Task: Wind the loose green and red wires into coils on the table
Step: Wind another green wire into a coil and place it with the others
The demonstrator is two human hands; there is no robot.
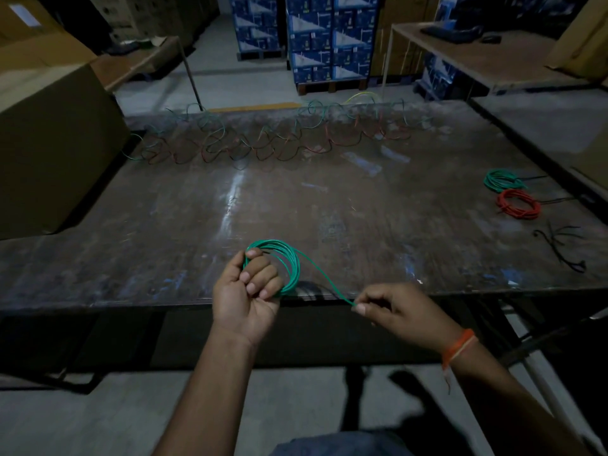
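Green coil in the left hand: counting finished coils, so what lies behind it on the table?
Behind the green coil lies bare table, then loose wires along the far edge. Nothing there is covered.

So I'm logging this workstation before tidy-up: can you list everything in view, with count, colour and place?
green coil in hand: 1, green, near table edge, tail running to the right hand
finished green coil: 1, green, right side of table
finished red coil: 1, red, just nearer than the green one
loose wires: tangled row, green and red, along far edge
black ties: a few, black, right near side
table: 1, dark brown, centre
cardboard box: 1, brown, left
stacked boxes: many, blue, background
left hand: grips the coil
right hand: pinches the tail end
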